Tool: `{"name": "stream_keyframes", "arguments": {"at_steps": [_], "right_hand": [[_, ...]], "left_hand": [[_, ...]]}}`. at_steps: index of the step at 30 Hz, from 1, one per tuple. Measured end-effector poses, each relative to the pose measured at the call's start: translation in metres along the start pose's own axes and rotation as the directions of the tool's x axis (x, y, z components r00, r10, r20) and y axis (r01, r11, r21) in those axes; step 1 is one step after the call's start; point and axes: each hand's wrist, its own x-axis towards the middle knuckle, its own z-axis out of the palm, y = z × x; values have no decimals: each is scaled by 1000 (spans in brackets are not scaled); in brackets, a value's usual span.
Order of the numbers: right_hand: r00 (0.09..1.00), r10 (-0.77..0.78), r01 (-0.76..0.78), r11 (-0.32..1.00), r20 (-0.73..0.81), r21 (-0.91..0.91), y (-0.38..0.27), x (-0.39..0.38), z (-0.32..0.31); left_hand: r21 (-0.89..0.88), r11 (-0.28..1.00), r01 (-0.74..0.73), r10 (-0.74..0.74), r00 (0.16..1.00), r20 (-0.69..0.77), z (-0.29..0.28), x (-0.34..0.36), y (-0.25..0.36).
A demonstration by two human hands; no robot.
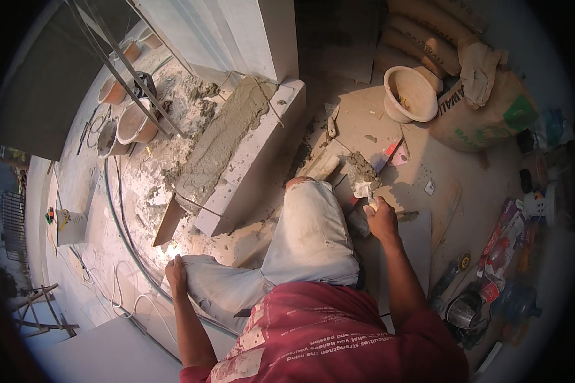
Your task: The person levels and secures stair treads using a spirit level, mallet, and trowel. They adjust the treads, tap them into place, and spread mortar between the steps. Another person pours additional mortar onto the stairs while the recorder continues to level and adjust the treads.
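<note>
My right hand (382, 220) grips a trowel (372, 199) by its handle. A lump of wet grey mortar (362, 171) covers most of its blade. My left hand (176, 272) is down beside my left knee, against the pale trousers (214, 281); its fingers are too small and turned away to tell if they are closed. Ahead and to the left stands a low white block wall (252, 169), its top spread with a thick strip of mortar (220, 143). Thin rods lie across the strip, and a board (167, 220) leans at its near end.
Mortar-stained buckets (137, 121) stand at the far left, by slanting metal poles (124, 70). A hose (118, 204) curves along the left floor. At right are a pale bucket (410, 94), a large paper sack (485, 115), an angle grinder (453, 271) and a water jug (514, 300).
</note>
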Motion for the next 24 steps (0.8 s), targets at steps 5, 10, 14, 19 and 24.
{"name": "stream_keyframes", "arguments": {"at_steps": [5,10,14,19,24], "right_hand": [[907,160,-404,592,390,697,-49,57,20],[783,95,-619,225,615,753,-54,147,94],[775,94,-618,314,625,720,-69,163,116],[924,112,-381,337,365,861,-113,132,100],[798,276,-544,712,535,444,-72,155,125]], "left_hand": [[-102,979,176,-185,979,-88,-1,-16,29],[-138,976,169,-181,980,-84,14,-15,11],[-71,991,116,-123,987,-104,12,-30,18],[-80,989,127,-135,985,-109,-4,-71,30],[77,991,112,-108,992,-59,1,-87,39]]}}
